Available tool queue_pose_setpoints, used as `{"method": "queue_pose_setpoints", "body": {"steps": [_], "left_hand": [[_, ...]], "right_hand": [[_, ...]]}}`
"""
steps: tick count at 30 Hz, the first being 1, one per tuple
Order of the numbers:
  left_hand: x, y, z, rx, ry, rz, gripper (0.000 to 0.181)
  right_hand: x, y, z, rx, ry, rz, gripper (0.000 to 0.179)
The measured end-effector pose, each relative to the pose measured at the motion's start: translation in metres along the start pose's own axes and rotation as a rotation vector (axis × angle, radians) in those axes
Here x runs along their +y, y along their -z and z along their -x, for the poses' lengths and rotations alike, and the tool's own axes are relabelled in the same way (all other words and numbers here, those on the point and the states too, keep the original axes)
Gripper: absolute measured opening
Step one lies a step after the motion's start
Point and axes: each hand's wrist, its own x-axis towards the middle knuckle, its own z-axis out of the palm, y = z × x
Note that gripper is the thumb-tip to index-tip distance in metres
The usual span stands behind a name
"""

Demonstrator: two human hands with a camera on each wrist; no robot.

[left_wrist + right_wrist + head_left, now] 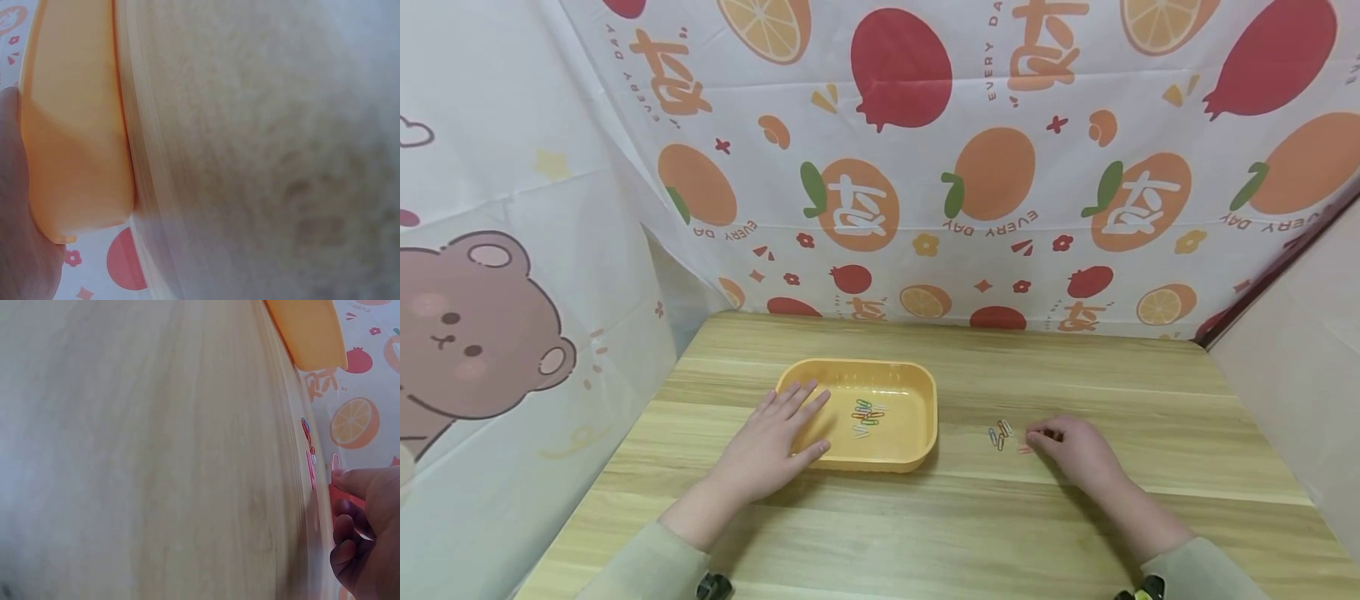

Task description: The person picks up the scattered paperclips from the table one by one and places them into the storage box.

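Note:
My left hand (pixel 766 447) rests on the left rim of a yellow rectangular tray (pixel 931 417), its fingers spread out straight. Inside the tray lies a small cluster of paper clips (pixel 863 412) in green, red and white. To the tray's right, my right hand (pixel 1081 450) pinches a pinkish paper clip (pixel 335 461) between thumb and fingertip, just above the table. Beside those fingertips, several loose paper clips (pixel 1001 436) in blue, brown and pale colours lie on the wood, along with a pink clip (pixel 311 469).
The wood-grain table (pixel 970 533) extends around the tray. Behind it hangs a white cloth printed with fruit (pixel 996 175). Another cloth, with a bear (pixel 475 333), hangs along the left side, and a pale panel (pixel 1300 350) borders the right.

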Motion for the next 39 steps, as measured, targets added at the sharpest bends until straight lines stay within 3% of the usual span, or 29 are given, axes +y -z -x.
{"method": "queue_pose_setpoints", "body": {"steps": [14, 27, 39], "left_hand": [[0.000, 0.001, 0.001, 0.007, -0.006, -0.006, 0.073], [0.000, 0.003, 0.000, -0.020, 0.003, -0.008, 0.074], [-0.001, -0.001, 0.000, -0.008, 0.004, 0.002, 0.073]], "right_hand": [[-0.012, -0.002, -0.008, 0.030, -0.016, -0.077, 0.016], [-0.039, -0.006, -0.019, -0.039, -0.105, -0.350, 0.020], [-0.069, -0.013, -0.034, -0.035, -0.114, -0.384, 0.025]]}}
